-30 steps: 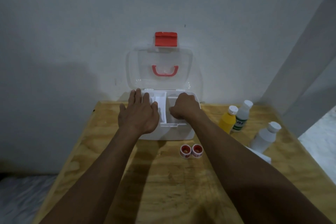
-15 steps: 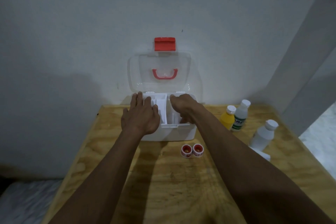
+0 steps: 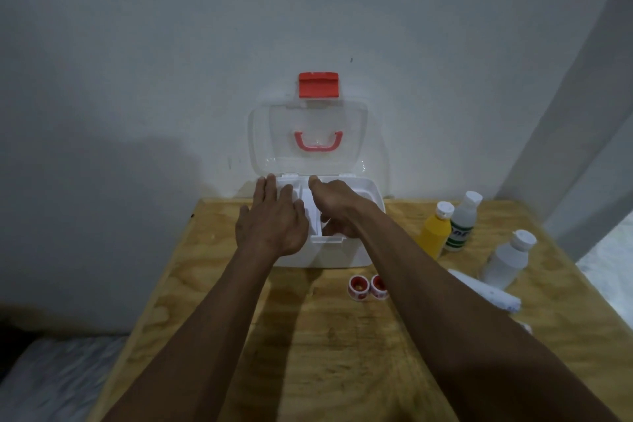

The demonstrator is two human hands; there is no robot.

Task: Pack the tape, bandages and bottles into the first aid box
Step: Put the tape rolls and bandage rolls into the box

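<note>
We see the white first aid box point(image 3: 342, 255) at the back of the plywood table point(image 3: 329, 346), its clear lid point(image 3: 308, 137) raised against the wall. The left hand point(image 3: 274, 223) lies flat and spread over the box's left side. The right hand point(image 3: 334, 207) reaches down into the divided tray; we cannot tell whether its fingers grip anything. Two tape rolls point(image 3: 368, 287) sit just in front of the box. The yellow bottle point(image 3: 435, 231), labelled bottle point(image 3: 462, 223) and white bottle point(image 3: 507, 260) stand right, near a bandage roll point(image 3: 486, 293).
</note>
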